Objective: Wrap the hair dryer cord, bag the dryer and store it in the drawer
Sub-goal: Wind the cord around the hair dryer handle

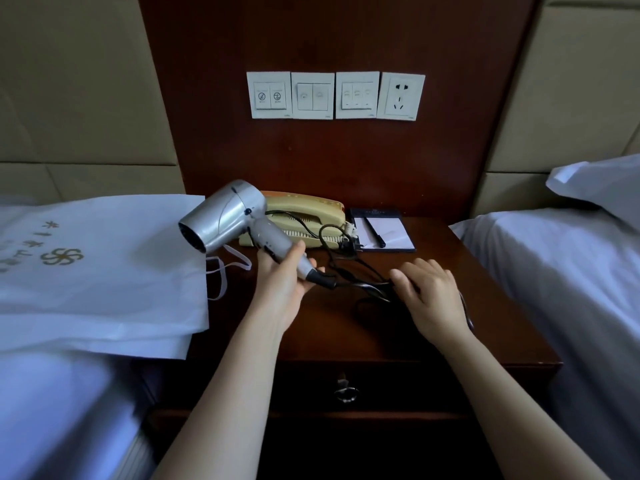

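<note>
our upturned left hand (280,278) curls its fingers (311,262) round the dryer (228,216); our right hand (429,292) covers the cord (327,281), grip unclear.

I count one silver plastic hair dryer (225,216) with one black cord (349,271), and one white bag with gold print (104,271). There is one dark wooden surface (491,299), and on it one beige telephone (311,213), one white notepad in a dark folder (394,233) and one black pen (375,233).

The wall has four white square plates: three switch plates (312,95) and one socket plate (401,96).

There are two beds, a left bed (52,410) and a right bed (554,289), one white pillow (599,181), one drawer (398,386) with one metal ring handle (346,393), and two hands, a left hand (280,285) and a right hand (429,292).
</note>
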The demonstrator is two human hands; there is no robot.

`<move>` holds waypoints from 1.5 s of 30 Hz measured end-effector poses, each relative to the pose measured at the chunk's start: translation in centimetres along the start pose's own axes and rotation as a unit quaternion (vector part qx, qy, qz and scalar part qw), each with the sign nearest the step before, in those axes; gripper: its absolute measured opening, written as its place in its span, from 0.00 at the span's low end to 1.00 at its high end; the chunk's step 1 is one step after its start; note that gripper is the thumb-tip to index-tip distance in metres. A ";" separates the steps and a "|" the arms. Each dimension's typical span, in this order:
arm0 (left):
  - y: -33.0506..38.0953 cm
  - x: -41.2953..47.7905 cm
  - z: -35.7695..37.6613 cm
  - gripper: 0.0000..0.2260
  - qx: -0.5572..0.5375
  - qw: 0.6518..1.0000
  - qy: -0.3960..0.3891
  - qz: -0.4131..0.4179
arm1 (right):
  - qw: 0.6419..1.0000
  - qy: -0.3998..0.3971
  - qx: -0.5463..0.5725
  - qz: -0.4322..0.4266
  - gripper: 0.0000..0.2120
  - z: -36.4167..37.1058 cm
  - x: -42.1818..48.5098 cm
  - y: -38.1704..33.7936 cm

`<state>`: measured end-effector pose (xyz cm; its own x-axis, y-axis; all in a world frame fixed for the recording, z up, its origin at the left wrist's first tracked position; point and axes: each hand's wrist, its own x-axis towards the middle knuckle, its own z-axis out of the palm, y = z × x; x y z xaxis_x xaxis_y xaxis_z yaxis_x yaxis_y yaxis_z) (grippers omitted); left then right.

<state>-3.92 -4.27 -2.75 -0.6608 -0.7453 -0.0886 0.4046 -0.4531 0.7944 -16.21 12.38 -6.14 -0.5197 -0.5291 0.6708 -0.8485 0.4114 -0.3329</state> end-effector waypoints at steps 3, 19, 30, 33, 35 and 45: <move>0.1 0.2 -0.4 0.19 0.026 1.000 0.003 0.011 | 0.996 0.060 -0.015 0.059 0.19 0.3 0.5 0.4; -0.2 -0.3 -2.8 0.14 0.257 0.963 -0.028 0.071 | 0.983 0.076 -0.164 0.040 0.17 1.5 -0.3 -0.1; -0.4 -0.8 -2.1 0.17 0.221 0.972 -0.051 0.058 | 0.969 -0.211 0.126 -0.023 0.25 2.8 -0.5 -8.0; -0.1 -0.4 -2.9 0.16 0.252 0.963 -0.058 0.081 | 0.970 -0.238 0.015 -0.051 0.26 3.8 -0.6 -7.1; 0.1 -0.2 -3.5 0.16 0.288 0.951 -0.053 0.102 | 0.971 -0.233 -0.014 -0.053 0.25 4.0 -0.3 -6.6; 0.9 1.0 -5.4 0.17 0.467 0.872 -0.023 0.144 | 0.958 -0.246 0.150 -0.012 0.08 2.8 1.5 -3.2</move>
<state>-0.78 -8.06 -5.35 -0.6498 -0.7328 0.2020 -0.1196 0.3610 0.9249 -14.57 8.25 -5.96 -0.4211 -0.8519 0.3114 -0.8131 0.2024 -0.5458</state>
